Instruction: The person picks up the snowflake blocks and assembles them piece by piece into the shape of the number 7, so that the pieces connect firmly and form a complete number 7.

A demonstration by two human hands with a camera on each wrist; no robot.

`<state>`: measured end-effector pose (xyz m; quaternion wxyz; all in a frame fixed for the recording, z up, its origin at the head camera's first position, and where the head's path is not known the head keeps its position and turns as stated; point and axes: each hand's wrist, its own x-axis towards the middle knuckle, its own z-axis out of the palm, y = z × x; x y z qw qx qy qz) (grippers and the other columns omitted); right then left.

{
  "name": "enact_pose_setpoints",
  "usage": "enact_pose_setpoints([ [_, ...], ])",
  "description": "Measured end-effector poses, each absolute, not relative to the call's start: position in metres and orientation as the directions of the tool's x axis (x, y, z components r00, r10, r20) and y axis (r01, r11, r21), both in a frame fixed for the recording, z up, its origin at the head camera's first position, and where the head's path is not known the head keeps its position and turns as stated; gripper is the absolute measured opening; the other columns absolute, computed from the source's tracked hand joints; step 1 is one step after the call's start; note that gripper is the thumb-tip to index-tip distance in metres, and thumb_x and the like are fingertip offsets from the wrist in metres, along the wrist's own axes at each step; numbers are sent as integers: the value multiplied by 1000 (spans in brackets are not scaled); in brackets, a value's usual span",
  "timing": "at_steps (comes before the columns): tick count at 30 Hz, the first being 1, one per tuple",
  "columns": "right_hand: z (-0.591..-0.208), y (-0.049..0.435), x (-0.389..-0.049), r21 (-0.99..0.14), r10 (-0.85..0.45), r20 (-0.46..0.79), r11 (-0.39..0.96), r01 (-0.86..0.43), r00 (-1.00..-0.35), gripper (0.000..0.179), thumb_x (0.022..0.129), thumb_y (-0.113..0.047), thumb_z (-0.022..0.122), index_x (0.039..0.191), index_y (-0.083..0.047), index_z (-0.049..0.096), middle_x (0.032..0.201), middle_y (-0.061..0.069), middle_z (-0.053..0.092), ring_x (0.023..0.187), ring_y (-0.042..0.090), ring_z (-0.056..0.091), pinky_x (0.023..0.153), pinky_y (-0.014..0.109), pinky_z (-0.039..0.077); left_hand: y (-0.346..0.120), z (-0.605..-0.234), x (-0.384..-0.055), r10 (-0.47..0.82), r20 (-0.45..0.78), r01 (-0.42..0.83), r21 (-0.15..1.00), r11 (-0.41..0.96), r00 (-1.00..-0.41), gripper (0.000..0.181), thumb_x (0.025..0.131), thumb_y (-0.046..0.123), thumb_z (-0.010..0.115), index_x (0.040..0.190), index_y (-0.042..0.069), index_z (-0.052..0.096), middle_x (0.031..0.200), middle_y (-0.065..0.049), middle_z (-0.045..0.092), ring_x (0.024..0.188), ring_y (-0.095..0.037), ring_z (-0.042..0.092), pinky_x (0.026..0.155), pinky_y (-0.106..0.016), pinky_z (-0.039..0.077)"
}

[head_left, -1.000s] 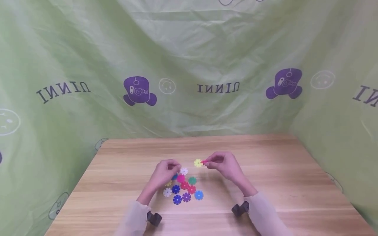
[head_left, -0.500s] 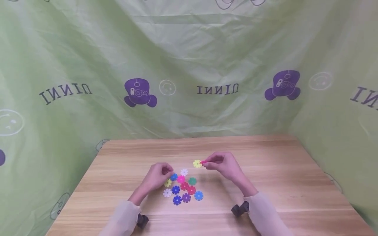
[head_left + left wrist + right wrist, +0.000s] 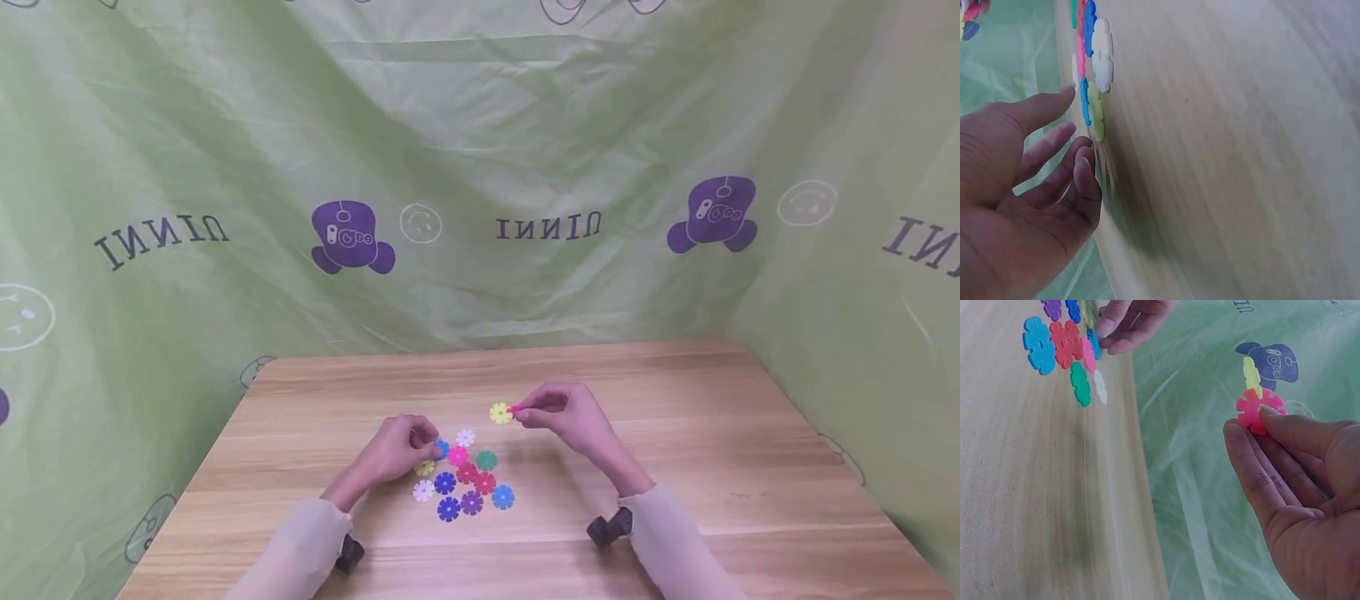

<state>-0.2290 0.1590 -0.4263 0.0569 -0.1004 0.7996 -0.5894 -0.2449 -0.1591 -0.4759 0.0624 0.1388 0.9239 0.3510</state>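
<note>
My right hand point(image 3: 570, 421) pinches a pink snowflake disc point(image 3: 1254, 407) between thumb and fingers, above the table. A yellow snowflake disc point(image 3: 500, 413) is slotted into its edge, set crosswise to it. At the left of the loose discs, my left hand point(image 3: 397, 450) is close to a blue disc point(image 3: 442, 450). Its thumb and fingers point(image 3: 1085, 175) stand apart with nothing between them in the left wrist view. Beside the blue disc lie a yellow disc point(image 3: 424, 467), partly hidden by the left hand, a pink disc point(image 3: 457, 456) and a white disc point(image 3: 466, 437).
More flat discs lie on the wooden table point(image 3: 675, 467): a green disc point(image 3: 487, 460), a purple disc point(image 3: 472, 502), a light blue disc point(image 3: 503, 497), plus red, dark blue and white ones. Green printed cloth point(image 3: 450, 292) hangs behind and at both sides.
My left hand has drawn back to the left, away from the white disc, uncovering the blue and yellow discs, then stayed close to the blue one. The right hand keeps its joined discs nearly still.
</note>
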Motion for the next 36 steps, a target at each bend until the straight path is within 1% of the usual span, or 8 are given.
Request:
enact_pose_setpoints([
  [7,-426,158,-229,-960,-239,25,267,-91,-971,18,88,-16,85,104,-11,80,104,7,83,95,20,80,92,35,65,-162,-479,-248,325,-27,223,674,704,-945,27,84,20,87,106,7,76,87,0,70,77,-13,61,66,-24,54],
  [10,-424,157,-230,-960,-236,26,265,-90,-971,18,88,-17,85,104,-11,80,104,6,83,97,24,80,92,35,64,-162,-477,-248,327,-31,221,675,704,-945,27,84,19,87,105,7,76,86,0,70,76,-14,61,65,-24,54],
  [13,-423,157,-231,-962,-234,27,259,-89,-972,18,89,-18,85,104,-10,80,105,7,83,98,24,80,92,35,64,-162,-476,-249,325,-31,220,674,705,-945,25,84,18,87,104,8,77,85,0,70,76,-14,60,65,-24,53],
  [18,-424,157,-231,-963,-232,22,258,-83,-973,18,89,-16,85,104,-9,80,104,8,83,94,21,80,92,35,65,-162,-475,-248,318,-46,202,685,700,-947,21,84,16,87,101,8,77,84,-1,69,74,-14,60,63,-24,53],
  [23,-424,157,-229,-962,-231,11,261,-73,-973,15,90,-11,82,105,-9,80,104,8,82,96,24,80,92,36,65,-160,-474,-247,332,-62,197,699,688,-941,21,83,13,86,99,8,74,86,-3,69,76,-15,60,64,-23,53],
  [29,-425,158,-228,-963,-228,8,262,-69,-974,16,90,-11,82,106,-10,80,104,8,82,96,25,80,92,35,65,-158,-476,-247,336,-70,189,711,677,-939,22,82,11,86,98,9,70,88,-2,67,79,-15,60,68,-23,54],
  [35,-427,159,-227,-967,-250,31,237,-92,-968,18,90,-11,83,106,-5,79,105,12,82,101,36,79,89,34,65,-157,-475,-245,336,-56,198,713,673,-940,24,82,9,87,96,8,67,87,-3,68,78,-16,61,67,-24,55],
  [36,-427,159,-227,-967,-252,32,235,-93,-967,18,90,-11,82,107,-5,79,105,12,82,101,37,79,89,34,65,-156,-474,-244,335,-54,199,710,675,-941,24,82,9,87,95,8,67,87,-3,68,78,-15,62,67,-24,55],
])
